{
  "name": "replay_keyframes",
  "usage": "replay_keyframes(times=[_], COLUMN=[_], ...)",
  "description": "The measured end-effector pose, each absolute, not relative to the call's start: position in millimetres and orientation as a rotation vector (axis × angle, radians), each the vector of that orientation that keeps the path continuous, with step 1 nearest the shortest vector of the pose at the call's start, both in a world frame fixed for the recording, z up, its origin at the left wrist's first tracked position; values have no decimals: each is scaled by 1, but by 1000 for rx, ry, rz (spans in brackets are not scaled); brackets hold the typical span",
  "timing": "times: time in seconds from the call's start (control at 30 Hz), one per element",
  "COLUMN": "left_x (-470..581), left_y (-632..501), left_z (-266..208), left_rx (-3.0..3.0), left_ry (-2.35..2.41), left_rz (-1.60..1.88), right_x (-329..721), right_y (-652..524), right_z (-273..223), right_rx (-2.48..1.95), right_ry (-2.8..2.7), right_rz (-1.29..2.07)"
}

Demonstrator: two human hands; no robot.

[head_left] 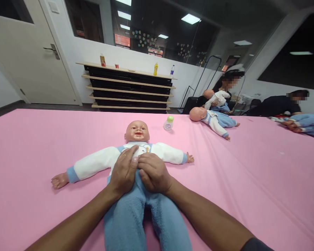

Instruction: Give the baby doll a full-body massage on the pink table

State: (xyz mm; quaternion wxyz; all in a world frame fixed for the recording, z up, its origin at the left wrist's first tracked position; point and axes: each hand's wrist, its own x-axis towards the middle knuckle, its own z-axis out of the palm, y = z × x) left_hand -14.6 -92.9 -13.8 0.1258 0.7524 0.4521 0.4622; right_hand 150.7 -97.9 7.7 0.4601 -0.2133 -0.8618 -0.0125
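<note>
A baby doll (137, 131) lies on its back in front of me, arms spread wide, in a white top with light-blue cuffs and fuzzy blue trousers (128, 216). My left hand (124, 170) rests on the doll's belly, its fingers stretched along the top. Close beside it, my right hand (154, 172) has its fingers curled together at the front of the doll's clothes, seemingly gripping the fabric; my fingers hide what lies under them. Behind the doll's raised shoulder stands a small white bottle with a green cap (168, 123).
A pink-covered table (238, 188) spreads beneath everything. Another doll (211, 120) lies at the back right, with a person holding a doll behind it. Further right, a second person leans near blue doll clothes (308, 123). Shelving with bottles (131, 83) stands against the wall.
</note>
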Motion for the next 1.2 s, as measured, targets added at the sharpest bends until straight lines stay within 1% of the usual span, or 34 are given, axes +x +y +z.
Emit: replay_keyframes(times=[0.07,0.13,0.3,0.47,0.53,0.63,0.7,0.8,0.93,1.03,1.1,1.2], left_x=[-15,-16,-18,-22,-22,-21,-20,-19,-21,-21,-21,-21], left_y=[-92,-92,-95,-96,-95,-91,-89,-87,-85,-86,-87,-90], left_z=[-16,-17,-12,-15,-18,-20,-20,-19,-18,-18,-19,-17], left_rx=[2174,2230,2508,2638,2604,2422,2275,2124,2062,2103,2176,2320], left_ry=[1395,1381,1080,855,862,1009,1096,1199,1366,1406,1341,1188], left_rz=[1406,1484,1577,1480,1417,1395,1423,1477,1499,1548,1592,1563], right_x=[150,149,148,147,147,149,150,151,150,149,149,149], right_y=[-94,-90,-86,-85,-86,-89,-93,-96,-93,-89,-88,-89], right_z=[9,9,1,-8,-9,-6,-3,2,4,6,9,12], right_rx=[-534,-640,-904,-1094,-1128,-1062,-915,-665,-512,-508,-572,-681], right_ry=[-2207,-2213,-2128,-1970,-1911,-1849,-1865,-1955,-2178,-2368,-2403,-2367], right_rz=[30,78,104,70,47,-33,-99,-172,-180,-104,-49,19])
